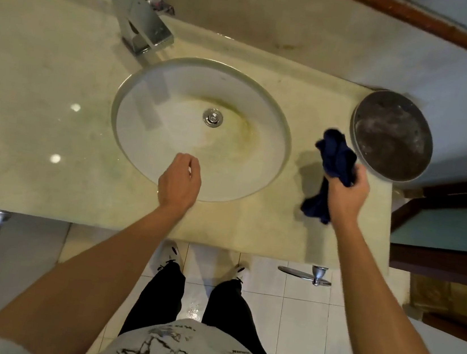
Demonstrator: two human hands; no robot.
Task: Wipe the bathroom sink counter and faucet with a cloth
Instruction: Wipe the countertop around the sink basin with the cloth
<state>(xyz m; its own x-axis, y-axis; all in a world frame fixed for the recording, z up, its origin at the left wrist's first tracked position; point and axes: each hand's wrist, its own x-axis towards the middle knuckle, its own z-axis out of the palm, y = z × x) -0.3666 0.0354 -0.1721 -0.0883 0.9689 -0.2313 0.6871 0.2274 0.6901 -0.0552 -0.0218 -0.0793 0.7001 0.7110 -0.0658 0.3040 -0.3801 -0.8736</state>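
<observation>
A dark blue cloth (335,157) hangs bunched in my right hand (349,189), which grips it above the right part of the beige stone counter (42,110). The cloth's lower end dangles close to the counter surface. My left hand (180,180) hovers over the near rim of the round white sink (153,142), fingers loosely curled and holding nothing. The basin shows yellow-green stains around the drain (213,117). A chrome square faucet (142,22) stands at the back left of the sink.
A round dark metal pan (392,135) sits at the counter's right end by the wall. A wooden frame (442,26) runs at the upper right. Below the counter edge are white floor tiles, my shoes and chrome fittings (307,274).
</observation>
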